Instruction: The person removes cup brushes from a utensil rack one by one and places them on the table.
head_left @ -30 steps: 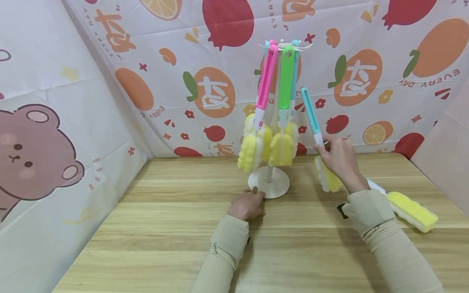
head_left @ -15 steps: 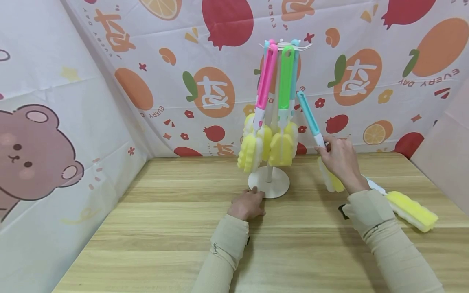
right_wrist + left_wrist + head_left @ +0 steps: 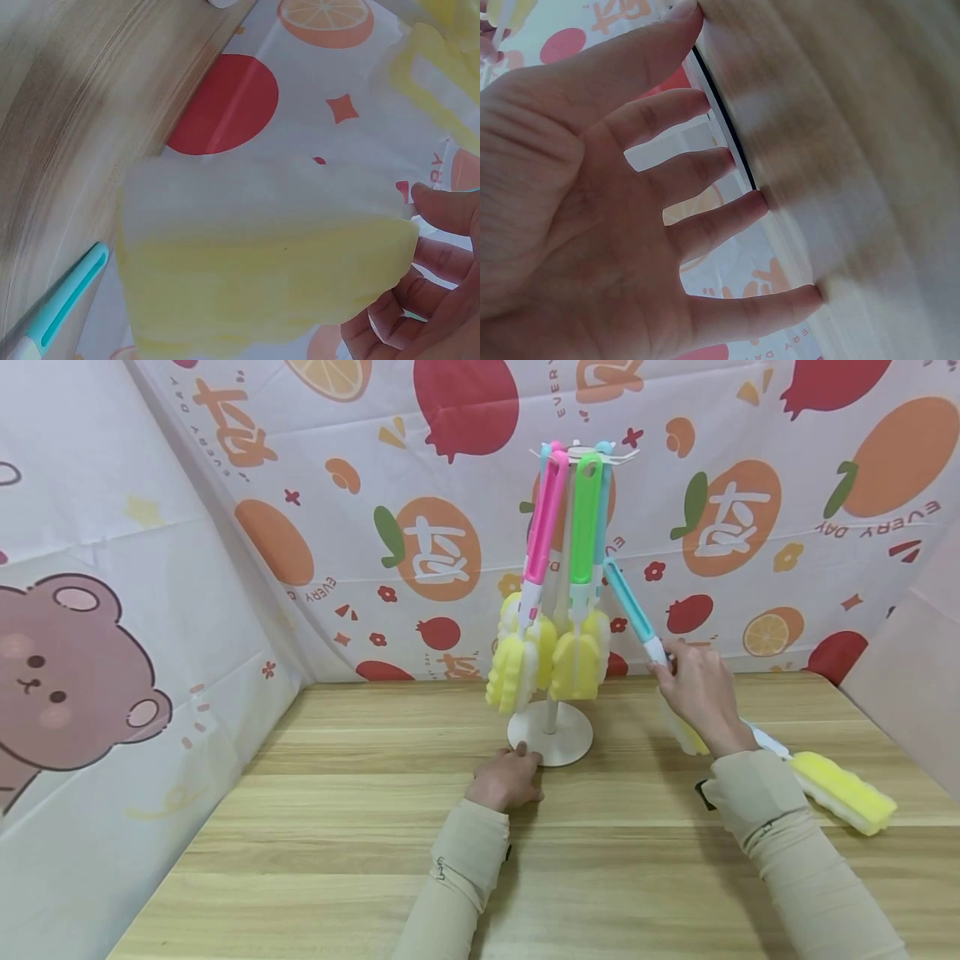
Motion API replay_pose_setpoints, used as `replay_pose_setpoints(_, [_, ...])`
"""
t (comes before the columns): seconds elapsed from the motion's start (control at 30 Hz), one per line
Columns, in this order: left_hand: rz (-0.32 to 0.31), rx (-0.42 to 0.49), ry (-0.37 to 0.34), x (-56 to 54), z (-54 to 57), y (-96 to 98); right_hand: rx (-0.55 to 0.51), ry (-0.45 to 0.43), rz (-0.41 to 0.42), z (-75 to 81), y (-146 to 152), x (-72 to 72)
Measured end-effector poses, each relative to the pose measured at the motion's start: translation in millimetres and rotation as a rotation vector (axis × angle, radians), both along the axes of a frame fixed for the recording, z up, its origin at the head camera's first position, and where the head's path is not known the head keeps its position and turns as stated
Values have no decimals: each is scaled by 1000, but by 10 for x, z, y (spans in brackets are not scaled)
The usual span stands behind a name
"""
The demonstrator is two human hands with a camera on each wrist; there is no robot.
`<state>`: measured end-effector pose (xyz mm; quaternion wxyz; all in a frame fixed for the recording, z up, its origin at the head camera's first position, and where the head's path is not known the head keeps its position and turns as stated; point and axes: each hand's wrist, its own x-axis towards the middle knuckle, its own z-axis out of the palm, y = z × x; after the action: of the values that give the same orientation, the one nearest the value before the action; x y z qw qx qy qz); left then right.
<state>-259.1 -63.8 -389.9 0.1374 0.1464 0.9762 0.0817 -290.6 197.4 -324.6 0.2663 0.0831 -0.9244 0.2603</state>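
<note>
Head view: R hand (image 3: 697,689) pinched the teal-handled brush (image 3: 632,602) above the surface (image 3: 360,835) nr its back edge, R of the stand (image 3: 566,745), L hand (image 3: 508,779) spread at its foot; steady pinch, tip clear of hung brushes (image 3: 585,527), prob. mattered most.

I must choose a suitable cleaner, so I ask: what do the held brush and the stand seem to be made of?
Brush head: probably foam sponge, matte with soft edges. Teal handle: likely plastic, smooth and evenly coloured. Stand: smooth, even white surface; painted metal or plastic, I cannot tell.
</note>
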Motion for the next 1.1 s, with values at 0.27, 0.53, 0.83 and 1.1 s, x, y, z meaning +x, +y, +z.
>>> replay_pose_setpoints(0.27, [-2, -6, 7, 2, 0, 2, 33, 25, -26, -51, 23, -20])
replay_pose_setpoints(0.53, [3, -5, 1, 2, -2, 4, 90, 55, -45, -90, 46, -31])
replay_pose_setpoints(0.83, [3, -6, -1, -2, -3, 2, 159, 45, -76, -123, 79, -41])
replay_pose_setpoints(1.1, [3, -5, -3, -2, 0, 6, 194, 11, -75, -147, 130, -49])
